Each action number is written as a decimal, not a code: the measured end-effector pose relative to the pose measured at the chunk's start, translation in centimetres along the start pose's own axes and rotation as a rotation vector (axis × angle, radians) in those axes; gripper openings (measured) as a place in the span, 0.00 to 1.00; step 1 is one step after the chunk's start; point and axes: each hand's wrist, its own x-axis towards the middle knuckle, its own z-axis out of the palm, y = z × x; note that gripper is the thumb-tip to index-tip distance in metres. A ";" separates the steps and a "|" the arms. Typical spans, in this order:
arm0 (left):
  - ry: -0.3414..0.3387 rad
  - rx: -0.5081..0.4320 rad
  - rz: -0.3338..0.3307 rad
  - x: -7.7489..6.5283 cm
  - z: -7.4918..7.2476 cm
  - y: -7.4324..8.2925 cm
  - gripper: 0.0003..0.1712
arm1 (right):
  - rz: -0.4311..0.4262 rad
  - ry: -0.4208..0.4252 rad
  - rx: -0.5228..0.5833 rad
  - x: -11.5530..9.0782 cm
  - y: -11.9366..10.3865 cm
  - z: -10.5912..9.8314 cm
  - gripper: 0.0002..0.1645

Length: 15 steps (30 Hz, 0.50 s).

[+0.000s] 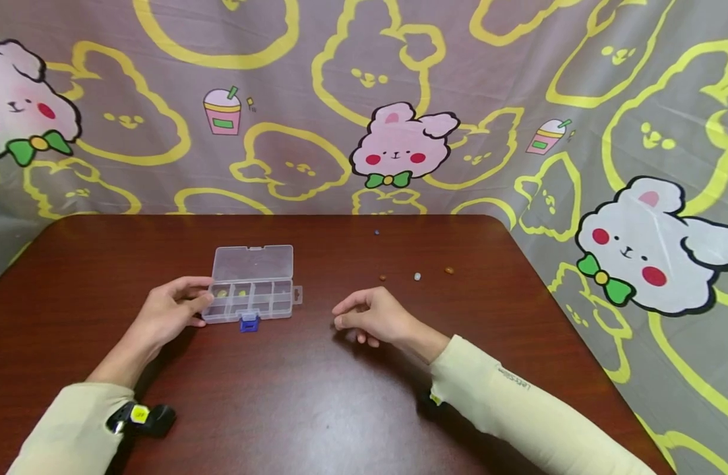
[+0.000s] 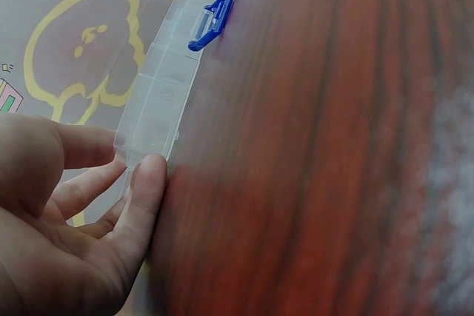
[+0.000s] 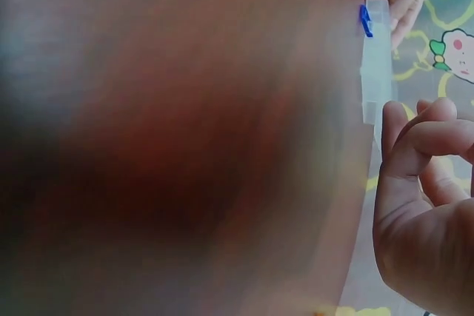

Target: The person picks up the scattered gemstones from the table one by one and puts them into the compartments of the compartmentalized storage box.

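Observation:
A clear plastic compartment box (image 1: 251, 300) lies on the table with its lid (image 1: 254, 263) raised at the back and a blue latch (image 1: 249, 324) at the front. Small yellowish stones (image 1: 223, 293) sit in back-row compartments. My left hand (image 1: 171, 310) grips the box's left end, thumb in front and fingers behind, as the left wrist view also shows. To the right of the box, apart from it, is my right hand (image 1: 376, 316), its fingers bent and thumb close to the index fingertip. I cannot tell whether something small is between those fingertips.
Beyond my right hand lie a brown stone (image 1: 383, 278), a whitish stone (image 1: 417, 276) and an orange-brown stone (image 1: 450, 270). Farther back is a small bluish stone (image 1: 376, 232). A patterned curtain (image 1: 304, 99) hangs behind and to the right of the brown table (image 1: 316, 409).

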 end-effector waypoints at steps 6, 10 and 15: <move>-0.004 0.002 -0.004 -0.2 -0.1 0.0 0.25 | 0.022 -0.010 -0.007 -2.1 1.0 -1.1 0.14; -0.003 0.003 -0.002 -0.1 -0.1 0.0 0.25 | 0.012 -0.025 -0.036 -3.5 1.8 -2.3 0.14; -0.007 0.005 0.002 0.1 -0.2 0.0 0.25 | -0.032 -0.052 -0.074 -5.2 2.7 -3.8 0.14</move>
